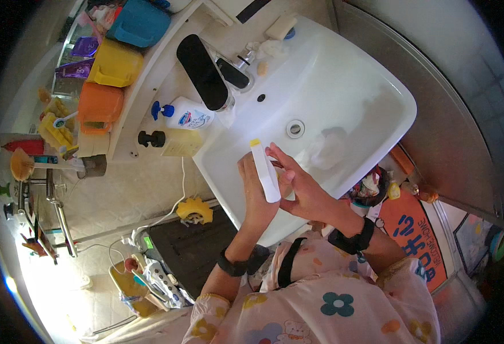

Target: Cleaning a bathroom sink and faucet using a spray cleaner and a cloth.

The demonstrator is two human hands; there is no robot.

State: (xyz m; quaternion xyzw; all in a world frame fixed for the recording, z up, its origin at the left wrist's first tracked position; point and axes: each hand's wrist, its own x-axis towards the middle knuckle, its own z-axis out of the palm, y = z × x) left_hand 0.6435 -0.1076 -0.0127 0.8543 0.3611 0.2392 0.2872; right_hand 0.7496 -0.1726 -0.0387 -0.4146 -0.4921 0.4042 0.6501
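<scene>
Over the near-left edge of the white sink [372, 74], my left hand [254, 198] is closed around a slim white plastic item [265, 172] with a yellow tip. It is seen nearly edge-on and tilted, its yellow end pointing away from me; I cannot make out its exact kind. Close along its right side is my right hand [309, 192], fingers apart and slightly bent. Whether those fingertips touch the white item is hard to tell.
Left of the basin stand a white pump bottle [190, 114] and a yellowish black-pump bottle [182, 143]. A black-topped faucet [203, 71] rises behind. Coloured cups, one orange [100, 106], line the left shelf. A filled bin [372, 188] and an orange mat [407, 235] lie right.
</scene>
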